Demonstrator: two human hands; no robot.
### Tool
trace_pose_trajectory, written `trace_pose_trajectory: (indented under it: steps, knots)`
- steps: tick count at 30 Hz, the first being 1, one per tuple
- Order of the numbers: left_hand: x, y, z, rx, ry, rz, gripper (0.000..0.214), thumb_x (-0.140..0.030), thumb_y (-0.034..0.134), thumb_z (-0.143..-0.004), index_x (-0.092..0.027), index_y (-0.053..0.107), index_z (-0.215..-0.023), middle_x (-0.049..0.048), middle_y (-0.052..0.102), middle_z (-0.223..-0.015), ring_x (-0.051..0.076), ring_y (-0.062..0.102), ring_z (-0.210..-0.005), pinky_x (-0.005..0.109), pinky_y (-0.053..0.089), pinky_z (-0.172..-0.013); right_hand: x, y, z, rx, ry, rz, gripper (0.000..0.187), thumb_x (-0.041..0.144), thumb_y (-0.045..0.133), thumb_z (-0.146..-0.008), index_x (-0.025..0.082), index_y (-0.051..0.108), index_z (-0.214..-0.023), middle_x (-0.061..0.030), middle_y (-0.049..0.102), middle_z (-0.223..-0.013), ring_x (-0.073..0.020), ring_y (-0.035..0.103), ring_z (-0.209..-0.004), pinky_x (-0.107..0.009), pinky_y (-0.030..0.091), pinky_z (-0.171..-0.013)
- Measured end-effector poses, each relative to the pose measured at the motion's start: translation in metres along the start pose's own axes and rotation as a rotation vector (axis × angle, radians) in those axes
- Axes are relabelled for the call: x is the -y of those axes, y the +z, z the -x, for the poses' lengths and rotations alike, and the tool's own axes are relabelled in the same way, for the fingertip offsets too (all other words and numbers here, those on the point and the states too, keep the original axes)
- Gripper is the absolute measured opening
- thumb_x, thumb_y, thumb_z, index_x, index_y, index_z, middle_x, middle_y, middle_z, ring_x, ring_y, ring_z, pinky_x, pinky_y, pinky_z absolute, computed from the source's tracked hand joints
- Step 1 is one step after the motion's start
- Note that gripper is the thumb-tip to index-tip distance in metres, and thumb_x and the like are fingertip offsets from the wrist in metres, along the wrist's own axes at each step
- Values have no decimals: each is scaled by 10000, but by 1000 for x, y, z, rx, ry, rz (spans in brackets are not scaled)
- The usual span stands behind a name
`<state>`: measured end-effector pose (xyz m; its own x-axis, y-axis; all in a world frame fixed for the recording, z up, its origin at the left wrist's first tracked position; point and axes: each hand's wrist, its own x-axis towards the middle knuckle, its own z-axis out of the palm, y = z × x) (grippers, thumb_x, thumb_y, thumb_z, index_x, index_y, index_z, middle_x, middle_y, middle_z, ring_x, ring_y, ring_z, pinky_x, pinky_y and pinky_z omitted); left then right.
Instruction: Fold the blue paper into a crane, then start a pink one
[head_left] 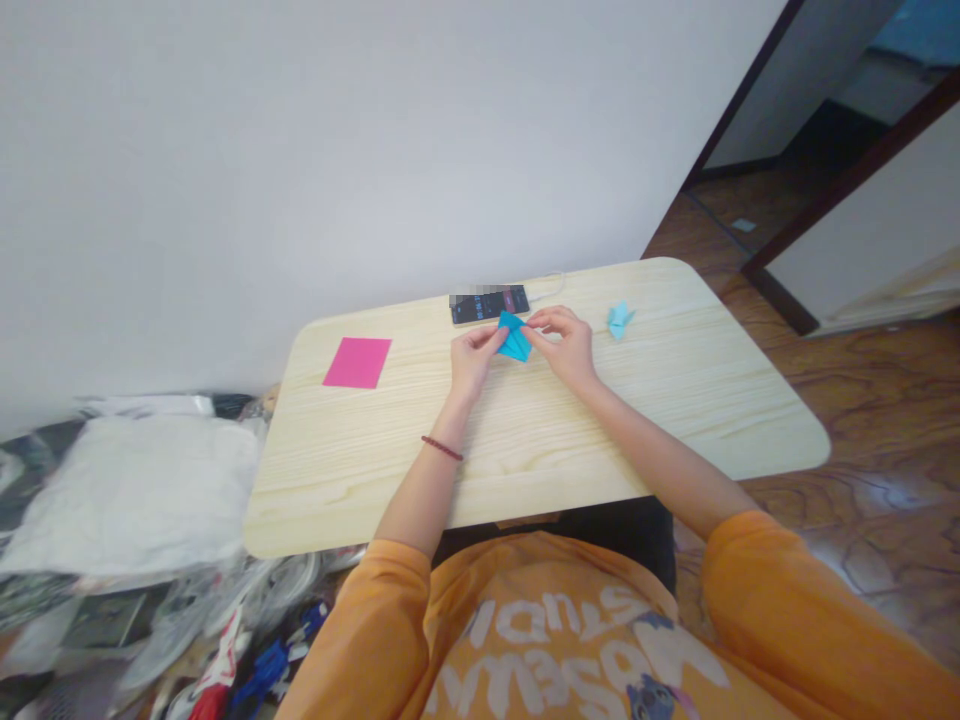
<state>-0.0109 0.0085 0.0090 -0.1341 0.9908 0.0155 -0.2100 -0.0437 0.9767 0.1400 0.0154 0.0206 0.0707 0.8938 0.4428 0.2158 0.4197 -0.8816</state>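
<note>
Pink paper (358, 362), phone (489, 303), pale-blue folded piece (619, 320), wooden table (675, 400)

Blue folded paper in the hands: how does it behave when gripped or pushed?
The blue folded paper looks thin, so probably light and easily crushed. Its folds likely stiffen it somewhat. Pushed on the smooth wooden table, it would probably slide, not roll.

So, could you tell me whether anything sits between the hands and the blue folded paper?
Nothing visible does: the left hand and right hand both pinch the blue folded paper directly; the black phone lies just behind it.
</note>
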Motion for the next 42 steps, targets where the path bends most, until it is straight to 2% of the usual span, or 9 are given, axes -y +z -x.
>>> trace_pose_trajectory:
  steps: [4, 7, 10, 16, 21, 30, 35, 38, 42]
  knots:
    - [-1, -3, -2, -9, -29, 50, 302, -414, 818, -606, -158, 758, -755, 46, 748, -756, 158, 671, -691, 302, 533, -738, 1, -2, -3, 85, 127, -163, 164, 379, 734, -697, 215, 720, -698, -54, 690, -902, -202, 634, -908, -322, 501, -725]
    - [-2, -4, -2, 30, -35, 67, 308, -411, 819, -609, -164, 762, -784, 51, 754, -797, 160, 677, -714, 309, 537, -756, 0, -3, -6, 123, 242, -231, 207, 396, 787, -632, 215, 725, -712, -42, 705, -895, -209, 631, -921, -326, 501, -762]
    - [-4, -5, -2, 78, -42, 44, 316, -416, 815, -619, -165, 763, -804, 59, 758, -829, 172, 687, -748, 321, 540, -772, -2, -3, -8, 176, 326, -324, 275, 400, 829, -571, 213, 720, -742, -19, 708, -813, -184, 631, -824, -332, 501, -793]
    - [-7, -4, 0, 121, -59, 8, 378, -422, 834, -587, -160, 754, -848, 63, 757, -816, 180, 693, -729, 315, 545, -738, -4, -2, -7, 247, 494, -443, 394, 409, 876, -483, 205, 672, -752, 7, 687, -698, -154, 621, -668, -304, 501, -668]
    - [-10, -4, 3, 94, -62, -12, 423, -427, 853, -551, -150, 741, -851, 63, 752, -781, 180, 692, -698, 310, 546, -702, -1, -2, -6, 237, 541, -481, 408, 381, 893, -444, 199, 638, -706, 19, 674, -674, -139, 617, -659, -281, 488, -648]
    - [-8, -5, 0, 137, -55, -9, 422, -439, 847, -563, -151, 740, -852, 75, 756, -809, 203, 703, -742, 348, 553, -747, 3, -3, -9, 257, 624, -559, 446, 372, 908, -397, 198, 613, -684, 39, 654, -663, -121, 604, -641, -273, 499, -646]
    - [-9, -6, 0, 160, -35, -6, 459, -432, 843, -575, -155, 737, -926, 78, 752, -800, 210, 706, -755, 340, 553, -729, 2, -5, -9, 292, 640, -557, 448, 371, 905, -415, 203, 608, -705, 33, 674, -694, -131, 625, -666, -288, 517, -667]
    - [-10, -6, 1, 105, 8, -20, 436, -412, 838, -588, -169, 737, -936, 67, 752, -790, 201, 705, -745, 322, 557, -708, 2, -4, -9, 302, 634, -562, 443, 359, 907, -413, 201, 602, -692, 30, 681, -700, -133, 635, -681, -289, 518, -683]
    - [-9, -5, 2, 27, 46, -58, 345, -393, 843, -577, -164, 728, -808, 65, 746, -758, 185, 692, -696, 302, 552, -662, 2, -3, -9, 294, 635, -579, 431, 335, 913, -399, 197, 604, -667, 36, 675, -682, -125, 632, -666, -277, 517, -669]
